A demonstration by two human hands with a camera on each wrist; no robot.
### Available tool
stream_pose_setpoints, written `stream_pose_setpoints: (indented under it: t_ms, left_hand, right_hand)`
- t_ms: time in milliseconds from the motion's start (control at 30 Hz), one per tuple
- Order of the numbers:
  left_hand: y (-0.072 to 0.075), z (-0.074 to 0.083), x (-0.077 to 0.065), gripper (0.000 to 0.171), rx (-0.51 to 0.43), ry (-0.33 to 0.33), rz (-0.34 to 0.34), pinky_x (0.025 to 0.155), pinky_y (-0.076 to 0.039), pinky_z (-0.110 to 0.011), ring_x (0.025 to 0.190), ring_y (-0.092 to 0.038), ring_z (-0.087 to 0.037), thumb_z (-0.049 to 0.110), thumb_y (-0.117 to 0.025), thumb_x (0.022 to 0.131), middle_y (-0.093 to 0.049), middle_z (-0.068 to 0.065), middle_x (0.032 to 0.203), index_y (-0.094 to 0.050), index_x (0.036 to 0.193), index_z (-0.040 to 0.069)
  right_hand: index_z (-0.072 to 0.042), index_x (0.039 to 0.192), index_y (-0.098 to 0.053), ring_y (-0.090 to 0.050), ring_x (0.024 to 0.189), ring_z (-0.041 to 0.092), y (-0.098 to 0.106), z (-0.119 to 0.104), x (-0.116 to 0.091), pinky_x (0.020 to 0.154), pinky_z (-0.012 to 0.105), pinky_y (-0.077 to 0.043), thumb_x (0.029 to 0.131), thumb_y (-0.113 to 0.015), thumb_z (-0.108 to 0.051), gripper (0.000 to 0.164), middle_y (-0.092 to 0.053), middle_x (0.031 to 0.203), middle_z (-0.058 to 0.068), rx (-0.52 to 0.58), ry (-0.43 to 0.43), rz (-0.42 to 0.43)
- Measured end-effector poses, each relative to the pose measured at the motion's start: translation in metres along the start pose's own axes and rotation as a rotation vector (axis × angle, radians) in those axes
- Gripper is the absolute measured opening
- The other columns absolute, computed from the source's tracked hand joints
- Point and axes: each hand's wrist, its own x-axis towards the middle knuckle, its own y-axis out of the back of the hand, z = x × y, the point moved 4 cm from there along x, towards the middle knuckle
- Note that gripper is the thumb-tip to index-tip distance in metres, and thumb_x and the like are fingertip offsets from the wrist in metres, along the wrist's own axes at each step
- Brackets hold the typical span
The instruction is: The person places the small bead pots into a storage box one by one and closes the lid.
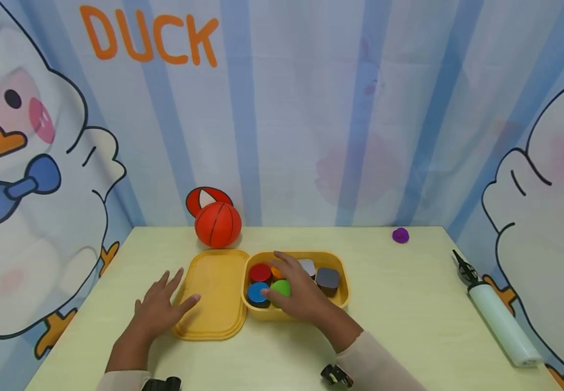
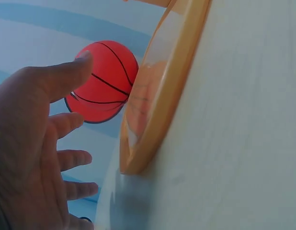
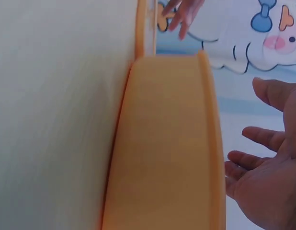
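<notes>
A yellow box [image 1: 298, 315] holds several small round-cornered pieces, among them a red one [image 1: 260, 272], a blue one [image 1: 258, 294], a green one [image 1: 281, 288] and a grey one [image 1: 327, 279]. Over the box hovers my right hand [image 1: 298, 290], fingers spread, with nothing visible in its grasp; it hides part of the contents. The yellow lid [image 1: 215, 296] lies flat on the table, left of the box. At the lid's left edge, my left hand [image 1: 158, 305] is held with fingers apart and grips nothing. In the left wrist view its palm [image 2: 28, 163] faces the lid's side.
Behind the lid sits a red ball [image 1: 218, 225] with black lines. A small purple object [image 1: 400, 235] lies at the table's back right. Along the right edge rests a pale green hand pump [image 1: 504, 326] with a black nozzle. A printed curtain [image 1: 292, 108] hangs behind the table.
</notes>
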Motion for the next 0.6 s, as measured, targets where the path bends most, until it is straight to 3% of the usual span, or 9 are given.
stream_pose_setpoints:
  t_ms: [100,200,400,600]
  left_hand:
    - [-0.002,-0.012,-0.002,0.102,-0.021,0.014,-0.002,0.118,-0.008,-0.095,0.163,-0.013,-0.064,0.074,-0.056,0.102,-0.013,-0.032,0.18,-0.021,0.176,0.013]
    - [-0.007,-0.011,0.003,0.1,-0.019,-0.005,-0.004,0.118,-0.007,-0.095,0.162,-0.011,-0.066,0.072,-0.058,0.102,-0.016,-0.032,0.179,-0.024,0.175,0.011]
    - [-0.015,-0.013,0.006,0.096,-0.015,-0.01,0.0,0.115,-0.001,-0.097,0.162,-0.009,-0.068,0.07,-0.056,0.104,-0.02,-0.031,0.179,-0.029,0.173,0.01]
    - [-0.024,-0.014,0.009,0.094,-0.026,-0.022,0.029,0.113,0.004,-0.098,0.162,-0.008,-0.068,0.07,-0.056,0.104,-0.018,-0.028,0.18,-0.031,0.173,0.011]
  right_hand:
    - [-0.007,0.163,-0.05,-0.037,0.163,0.044,-0.018,-0.015,0.004,0.127,0.07,-0.038,0.105,-0.075,-0.031,0.067,-0.032,0.179,0.016,0.058,0.039,-0.027]
    - [-0.008,0.161,-0.053,-0.038,0.163,0.041,-0.025,-0.025,0.001,0.128,0.066,-0.04,0.105,-0.075,-0.029,0.064,-0.036,0.177,0.017,0.071,0.078,-0.055]
    - [-0.018,0.163,-0.052,-0.038,0.165,0.029,-0.043,-0.04,-0.008,0.13,0.061,-0.039,0.107,-0.072,-0.037,0.063,-0.036,0.179,-0.001,0.107,0.087,-0.186]
    - [-0.027,0.165,-0.049,-0.036,0.166,0.026,-0.059,-0.04,-0.016,0.131,0.061,-0.038,0.107,-0.069,-0.045,0.064,-0.034,0.179,-0.009,0.108,0.07,-0.284]
